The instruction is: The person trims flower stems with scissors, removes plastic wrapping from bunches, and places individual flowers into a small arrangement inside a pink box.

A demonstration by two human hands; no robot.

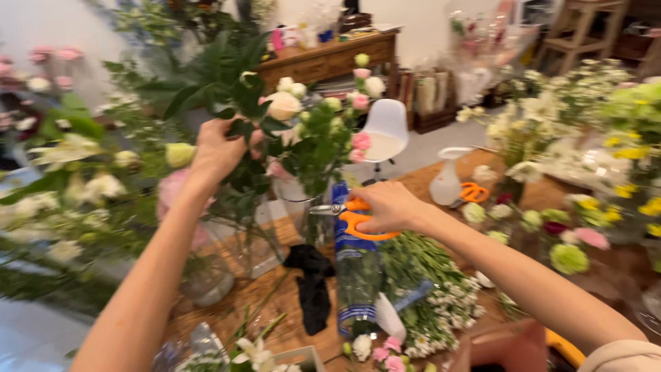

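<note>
My left hand (219, 150) is raised and closed around green flower stems (249, 176) that stand in a clear glass vase (251, 238). Cream and pink blooms (284, 105) sit just above that hand. Held in my right hand (387, 204) are orange-handled scissors (352, 219), their blades pointing left toward the stems near the vase rim. Below the right hand a plastic-wrapped bunch of small white flowers (427, 296) lies on the wooden table (275, 324).
A black cloth (311, 282) lies on the table. A white spray bottle (446, 180) and a second pair of orange scissors (474, 193) sit further back. Flower bunches crowd both sides. A white chair (385, 131) and wooden sideboard (330, 58) stand behind.
</note>
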